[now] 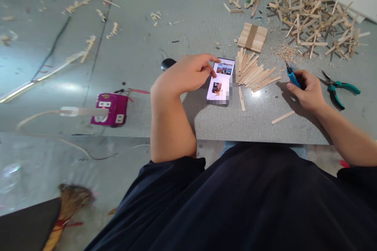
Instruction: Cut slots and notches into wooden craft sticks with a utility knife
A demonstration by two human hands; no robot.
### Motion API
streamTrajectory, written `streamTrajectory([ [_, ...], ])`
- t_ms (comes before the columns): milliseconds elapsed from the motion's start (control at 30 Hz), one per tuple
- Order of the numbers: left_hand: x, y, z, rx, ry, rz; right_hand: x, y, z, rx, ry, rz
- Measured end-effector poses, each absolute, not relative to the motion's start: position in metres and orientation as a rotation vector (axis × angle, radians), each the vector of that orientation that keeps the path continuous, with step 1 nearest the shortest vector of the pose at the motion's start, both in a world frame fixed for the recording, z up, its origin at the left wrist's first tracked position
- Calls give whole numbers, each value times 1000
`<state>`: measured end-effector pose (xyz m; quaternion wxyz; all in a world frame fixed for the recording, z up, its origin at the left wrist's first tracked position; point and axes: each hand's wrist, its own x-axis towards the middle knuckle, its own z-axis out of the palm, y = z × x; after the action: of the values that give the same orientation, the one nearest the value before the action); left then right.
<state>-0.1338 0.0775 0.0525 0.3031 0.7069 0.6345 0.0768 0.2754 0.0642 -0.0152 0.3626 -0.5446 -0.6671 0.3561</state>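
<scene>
My left hand [194, 71] hangs over a lit smartphone [218, 86], fingers apart, with fingertips at the upper part of its screen. Whether they touch the glass I cannot tell. In my right hand [309, 89] is a blue utility knife [292, 76], its tip pointing away from me. Between the hands lies a fan of loose popsicle sticks [255, 71], and behind it a banded bundle of sticks [259, 38]. One single stick [282, 117] rests near the table edge. Pliers with teal handles [335, 85] lie open to the right of my right hand.
A big heap of sticks joined in crosses [318, 23] covers the back right, with wood shavings [287, 53] before it. At left sits a purple power strip [110, 110] with a white cable. A straw broom [73, 198] is on the floor beyond the table edge [165, 138].
</scene>
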Motion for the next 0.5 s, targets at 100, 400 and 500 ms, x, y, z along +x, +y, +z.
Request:
streamTrajectory([
  [100, -135, 76, 55, 1908, 1710, 227, 275, 64, -14, -1397, -1722, 925],
  [400, -138, 73, 58, 1914, 1696, 303, 274, 63, -15, -1410, -1714, 955],
  [500, -140, 75, 54, 1927, 1668, 315, 275, 63, -16, -1400, -1724, 950],
])
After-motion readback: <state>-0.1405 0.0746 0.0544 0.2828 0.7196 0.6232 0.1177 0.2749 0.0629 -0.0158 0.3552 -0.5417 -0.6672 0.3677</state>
